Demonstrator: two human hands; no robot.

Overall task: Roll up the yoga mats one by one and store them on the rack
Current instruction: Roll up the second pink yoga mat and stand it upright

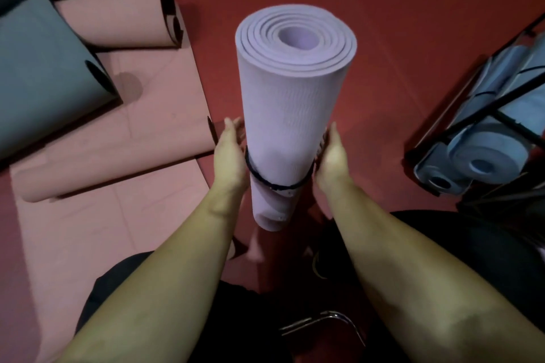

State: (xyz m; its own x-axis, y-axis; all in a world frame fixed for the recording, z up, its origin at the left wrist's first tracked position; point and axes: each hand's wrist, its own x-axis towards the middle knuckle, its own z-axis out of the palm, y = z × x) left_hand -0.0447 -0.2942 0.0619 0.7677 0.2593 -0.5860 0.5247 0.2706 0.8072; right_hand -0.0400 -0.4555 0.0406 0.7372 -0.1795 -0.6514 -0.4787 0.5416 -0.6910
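Observation:
A rolled lilac yoga mat (290, 103) stands upright on end in front of me, its spiral top facing the camera. A thin black band (275, 185) circles its lower part. My left hand (231, 153) presses flat against the mat's left side with fingers straight. On the opposite side my right hand (331, 156) presses the mat, and its fingertips are hidden behind the roll. Both palms sit just above the band. The black metal rack (501, 103) stands at the right and holds several rolled blue mats (483, 156).
Pink mats (118, 138) lie on the red floor at the left, one rolled, others partly unrolled. Grey rolled mats (44, 68) lie at the far left. A shiny metal bracket (327, 323) shows near my knees at the bottom.

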